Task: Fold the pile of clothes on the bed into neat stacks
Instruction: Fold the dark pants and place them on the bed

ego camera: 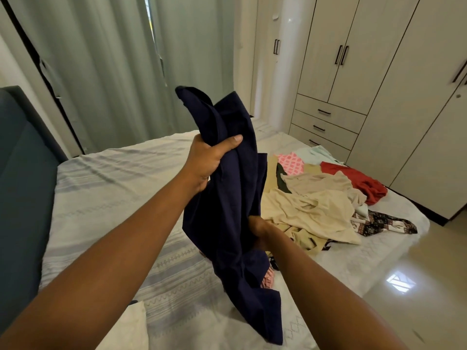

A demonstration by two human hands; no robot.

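A navy blue garment hangs bunched above the bed. My left hand grips it near the top, thumb across the cloth. Lower down, my right hand holds a fold of the same garment, its fingers partly hidden in the fabric. The garment's bottom end drapes onto the sheet near the bed's front. The pile of clothes lies on the right side of the bed: beige pieces on top, a red garment, a pink patterned one and a dark patterned one.
A dark blue headboard stands at the left. Grey-green curtains hang behind the bed. A cream wardrobe with drawers fills the right wall, with glossy tiled floor beside the bed. A white pillow corner lies at the front.
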